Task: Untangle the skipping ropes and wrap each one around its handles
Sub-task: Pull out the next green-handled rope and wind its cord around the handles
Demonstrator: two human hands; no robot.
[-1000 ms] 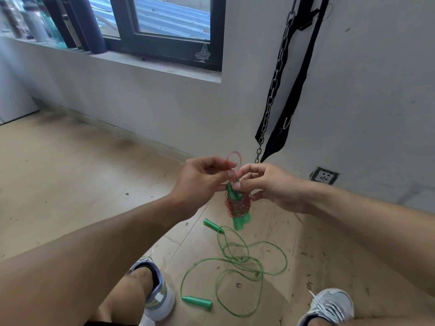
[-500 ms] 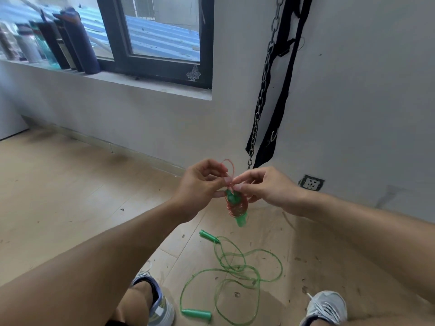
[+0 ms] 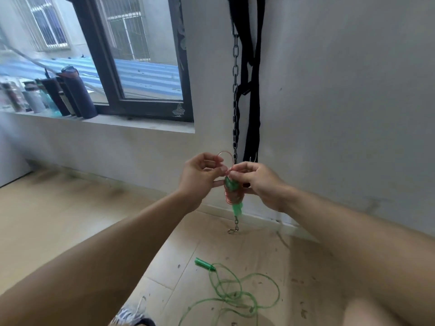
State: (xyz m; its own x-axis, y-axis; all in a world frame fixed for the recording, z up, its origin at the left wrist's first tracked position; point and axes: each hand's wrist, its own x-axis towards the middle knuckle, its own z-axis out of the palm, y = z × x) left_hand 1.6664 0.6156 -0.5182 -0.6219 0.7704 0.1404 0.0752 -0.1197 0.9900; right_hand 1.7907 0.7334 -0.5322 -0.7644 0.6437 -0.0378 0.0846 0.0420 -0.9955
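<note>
Both hands, the left hand (image 3: 200, 176) and right hand (image 3: 255, 182), pinched the thin, springy red rope (image 3: 233, 196) coiled round its light green handles (image 3: 236, 208) at chest height, its last loop likely to slip unless gripped close to the coil.

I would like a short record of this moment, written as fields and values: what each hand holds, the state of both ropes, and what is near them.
left hand: pinches a free loop of the thin red cord
right hand: grips the top of the bundle
red rope wound around green plastic handles: held in the air, mostly wrapped, one loop still free above
loose green skipping rope: lying on the wooden floor, not wrapped, one handle visible
metal chain: hangs on the wall behind the hands
dark bottles: on the window sill
</note>
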